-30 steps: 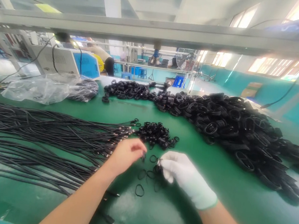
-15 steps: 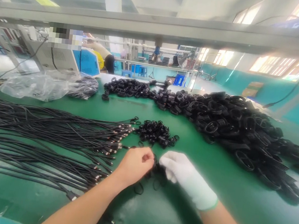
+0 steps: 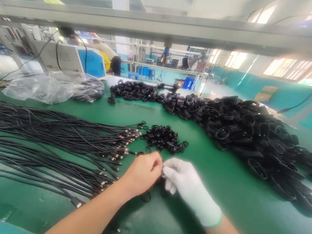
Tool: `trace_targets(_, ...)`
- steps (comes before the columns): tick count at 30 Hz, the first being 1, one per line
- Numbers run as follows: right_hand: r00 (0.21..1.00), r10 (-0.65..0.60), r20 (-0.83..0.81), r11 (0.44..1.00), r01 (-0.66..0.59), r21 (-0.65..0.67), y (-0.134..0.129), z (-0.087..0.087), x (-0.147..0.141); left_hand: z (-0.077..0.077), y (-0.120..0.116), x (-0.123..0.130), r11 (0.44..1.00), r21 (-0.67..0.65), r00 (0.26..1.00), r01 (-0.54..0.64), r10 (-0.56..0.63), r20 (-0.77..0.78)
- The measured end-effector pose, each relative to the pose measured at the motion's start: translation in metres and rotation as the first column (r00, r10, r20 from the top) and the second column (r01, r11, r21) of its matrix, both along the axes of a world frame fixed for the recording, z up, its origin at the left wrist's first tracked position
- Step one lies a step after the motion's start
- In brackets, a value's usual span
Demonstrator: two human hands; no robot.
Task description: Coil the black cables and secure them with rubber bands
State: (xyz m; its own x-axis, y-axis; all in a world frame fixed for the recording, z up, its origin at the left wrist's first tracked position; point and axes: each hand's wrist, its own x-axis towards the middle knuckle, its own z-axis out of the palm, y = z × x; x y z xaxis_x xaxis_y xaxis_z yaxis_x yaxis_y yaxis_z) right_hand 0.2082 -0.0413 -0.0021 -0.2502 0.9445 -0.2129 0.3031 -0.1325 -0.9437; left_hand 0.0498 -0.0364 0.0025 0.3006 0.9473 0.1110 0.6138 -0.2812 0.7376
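Note:
My bare left hand is closed over the middle of the green table. Its fingertips meet those of my white-gloved right hand, also closed. Something small and dark shows between and beneath the fingers, mostly hidden. Just beyond the hands lies a small pile of black bands. To the left, long black cables lie in two bundles, their metal connector ends pointing toward my left hand. A dark loop rests on the table below my left hand.
Coiled black cables form a large heap at the right and back. Clear plastic bags lie at the back left, before a white and blue machine. A metal beam crosses overhead. A person is partly visible behind the machine.
My right hand has moved slightly left, closing the gap to my left hand. The dark item seen between the hands is now mostly covered.

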Motion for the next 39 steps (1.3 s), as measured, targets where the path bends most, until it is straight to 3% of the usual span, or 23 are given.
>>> trace_targets(4, 0.982, 0.006, -0.188, 1.0, -0.01, -0.022, 0.001, -0.003, 0.003, -0.002, -0.001, 0.003, 0.968, 0.249, 0.993, -0.013, 0.041, -0.108)
trace_targets(8, 0.981, -0.046, -0.187, 0.999, 0.042, -0.026, 0.001, -0.002, 0.001, -0.006, -0.003, 0.006, 0.905, 0.426, 0.978, 0.011, 0.08, -0.195)
trace_targets(15, 0.996, -0.086, 0.032, 0.996, 0.085, 0.018, -0.007, 0.01, -0.007, -0.009, -0.002, 0.006, 0.888, 0.459, 0.968, 0.003, 0.113, -0.226)
trace_targets(21, 0.992, 0.0, -0.128, 0.999, 0.007, 0.051, -0.006, 0.003, -0.002, -0.008, 0.0, 0.004, 0.861, 0.508, 0.978, -0.002, 0.109, -0.18)
trace_targets(24, 0.964, 0.009, -0.267, 1.0, -0.005, 0.017, -0.002, -0.004, 0.001, -0.007, -0.002, 0.007, 0.869, 0.494, 0.987, 0.016, 0.064, -0.145)
trace_targets(28, 0.959, -0.004, -0.283, 0.999, 0.014, 0.031, 0.0, -0.006, 0.001, -0.003, -0.004, 0.008, 0.911, 0.412, 0.998, 0.004, 0.021, -0.057)
trace_targets(31, 0.965, -0.089, -0.245, 0.995, 0.098, 0.027, 0.002, 0.001, 0.004, 0.004, 0.003, -0.005, 0.938, 0.306, 0.986, -0.164, 0.142, 0.092)
trace_targets(33, 0.978, -0.173, -0.112, 0.982, 0.18, 0.056, 0.003, 0.008, 0.007, 0.01, 0.012, -0.02, 0.931, 0.233, 0.957, -0.282, 0.254, 0.144)
trace_targets(35, 0.976, -0.212, 0.053, 0.974, 0.206, 0.092, 0.004, 0.014, 0.012, 0.015, 0.019, -0.035, 0.941, 0.172, 0.955, -0.292, 0.279, 0.099)
trace_targets(37, 0.963, -0.188, 0.194, 0.977, 0.164, 0.133, 0.005, 0.016, 0.016, 0.019, 0.024, -0.045, 0.981, 0.1, 0.984, -0.165, 0.171, -0.056)
trace_targets(39, 0.928, -0.133, 0.348, 0.98, 0.07, 0.187, 0.005, 0.013, 0.017, 0.018, 0.025, -0.05, 0.999, 0.031, 0.966, -0.033, 0.039, -0.257)
